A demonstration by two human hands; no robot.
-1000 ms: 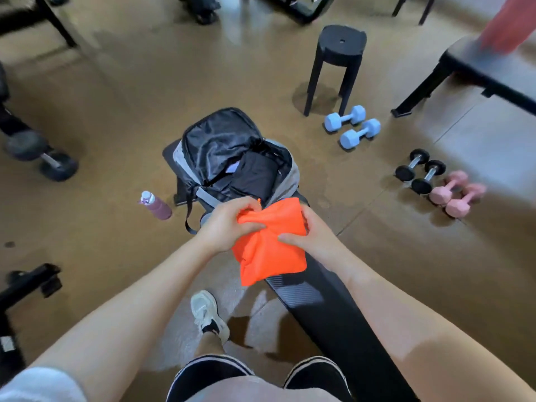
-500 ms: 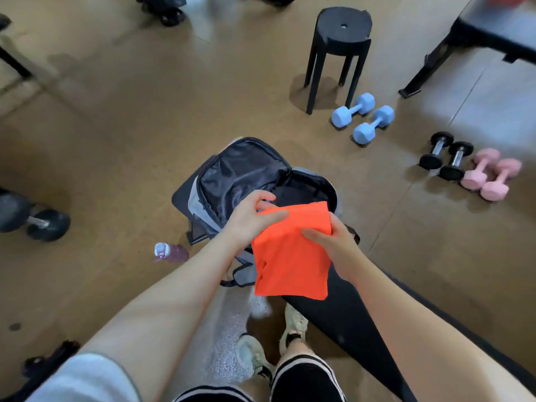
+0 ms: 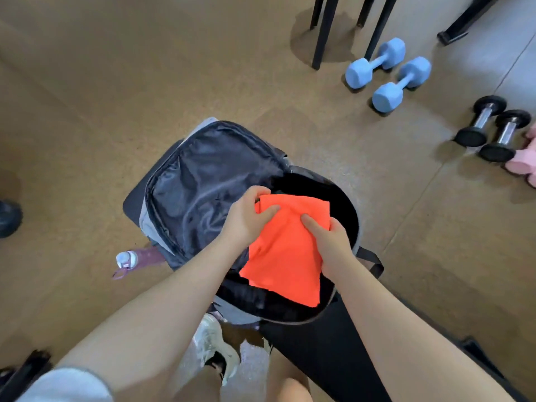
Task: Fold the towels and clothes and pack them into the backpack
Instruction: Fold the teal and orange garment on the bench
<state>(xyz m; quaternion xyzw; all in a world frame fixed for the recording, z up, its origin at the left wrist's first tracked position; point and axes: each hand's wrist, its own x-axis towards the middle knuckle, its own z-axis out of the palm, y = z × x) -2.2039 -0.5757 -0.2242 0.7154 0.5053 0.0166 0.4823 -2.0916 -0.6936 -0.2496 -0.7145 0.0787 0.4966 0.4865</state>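
Observation:
A folded orange cloth (image 3: 285, 253) hangs over the open mouth of a grey and black backpack (image 3: 203, 192), which rests on the end of a black bench (image 3: 327, 355). My left hand (image 3: 248, 219) pinches the cloth's top left corner. At the cloth's right edge my right hand (image 3: 330, 242) grips it with the thumb on top. The backpack's flap lies folded back to the left, showing dark lining. The inside of the main compartment is dark, and I cannot tell what lies in it.
A pink water bottle (image 3: 136, 258) lies on the brown floor left of the backpack. Two blue dumbbells (image 3: 387, 74), black dumbbells (image 3: 493, 129) and a pink one (image 3: 525, 161) sit at the right. Black stool legs (image 3: 322, 33) stand behind. My shoe (image 3: 214, 349) is below the bench.
Both hands have carried the orange cloth forward from above the bench to over the backpack's opening. The view has moved closer and tilted down.

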